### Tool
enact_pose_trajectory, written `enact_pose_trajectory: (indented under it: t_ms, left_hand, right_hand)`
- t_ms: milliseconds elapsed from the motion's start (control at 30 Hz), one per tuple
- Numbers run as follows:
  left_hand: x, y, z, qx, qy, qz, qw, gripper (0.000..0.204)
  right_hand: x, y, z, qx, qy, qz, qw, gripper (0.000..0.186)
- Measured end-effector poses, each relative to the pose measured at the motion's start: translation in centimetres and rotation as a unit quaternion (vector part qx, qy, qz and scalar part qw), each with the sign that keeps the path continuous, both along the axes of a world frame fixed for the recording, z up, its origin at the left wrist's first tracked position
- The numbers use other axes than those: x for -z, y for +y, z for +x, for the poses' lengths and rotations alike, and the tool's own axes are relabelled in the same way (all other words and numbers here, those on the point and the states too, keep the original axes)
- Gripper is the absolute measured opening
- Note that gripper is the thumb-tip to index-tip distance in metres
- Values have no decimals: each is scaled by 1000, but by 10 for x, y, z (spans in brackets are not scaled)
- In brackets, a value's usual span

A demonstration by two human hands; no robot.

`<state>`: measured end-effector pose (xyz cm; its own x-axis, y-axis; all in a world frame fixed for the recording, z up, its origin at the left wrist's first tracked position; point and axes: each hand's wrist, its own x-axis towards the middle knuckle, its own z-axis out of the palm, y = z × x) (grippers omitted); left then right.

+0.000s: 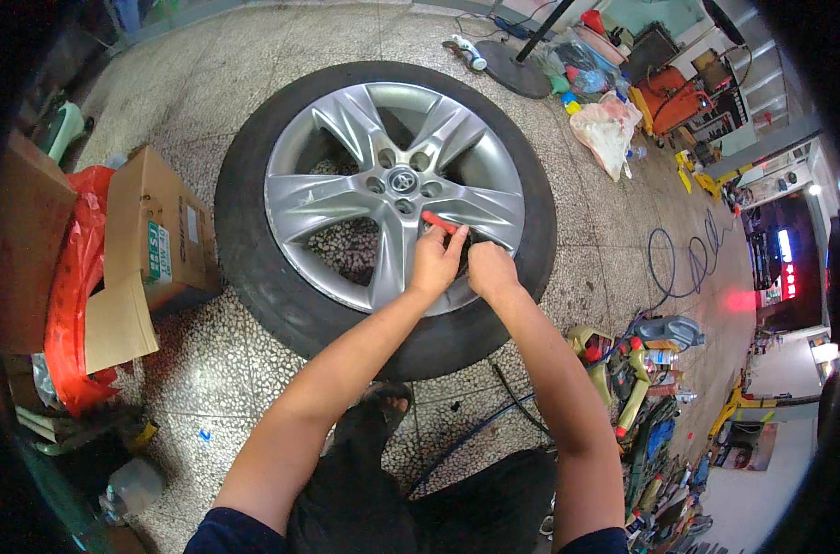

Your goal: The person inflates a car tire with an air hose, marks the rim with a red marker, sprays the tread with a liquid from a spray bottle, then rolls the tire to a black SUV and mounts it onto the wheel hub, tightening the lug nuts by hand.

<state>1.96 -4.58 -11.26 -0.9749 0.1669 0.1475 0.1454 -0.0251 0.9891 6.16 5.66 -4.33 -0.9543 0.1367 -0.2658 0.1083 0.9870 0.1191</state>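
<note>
A car wheel lies flat on the floor before me, its silver five-spoke alloy rim (318, 197) inside a black tyre (245, 222). My left hand (438, 260) is over the lower right of the rim, thumb and fingers closed on a slim red stick-like piece (441, 222) that points toward the hub. The red piece's exact kind does not show. Beside it my right hand (492, 269) is closed in a fist over the rim's edge. Something dark shows between the hands; what the right fingers hold is hidden.
An open cardboard box (175, 217) and red plastic bag (78, 277) stand left of the wheel. To the right lie several bottles and tools (642, 369) and a coiled hose (688, 263). A round black stand base (512, 69) is beyond the tyre. My sandalled foot (388, 395) is near it.
</note>
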Motion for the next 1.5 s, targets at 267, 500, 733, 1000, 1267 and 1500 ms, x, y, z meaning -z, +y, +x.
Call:
enact_pose_trajectory:
  t_ms: [267,500,733,1000,1267,1500]
  left_hand:
    - [-1,1,0,1,-2,2,1000,27]
    - [-6,3,1,-9,11,22,1000,29]
    - [1,4,-1,0,-7,43,999,29]
    - [-11,-2,2,13,-15,49,999,29]
    - [4,3,-1,7,-16,-23,1000,24]
    - [1,2,-1,15,-21,15,1000,27]
  right_hand:
    - [5,-1,7,15,15,58,998,17]
    - [-3,-3,11,-19,12,92,995,20]
    - [-7,-3,8,12,-19,62,998,26]
    - [-3,-1,6,-23,-50,86,995,20]
    - [2,5,6,-15,-10,69,997,22]
    - [-17,-4,0,23,-82,36,996,28]
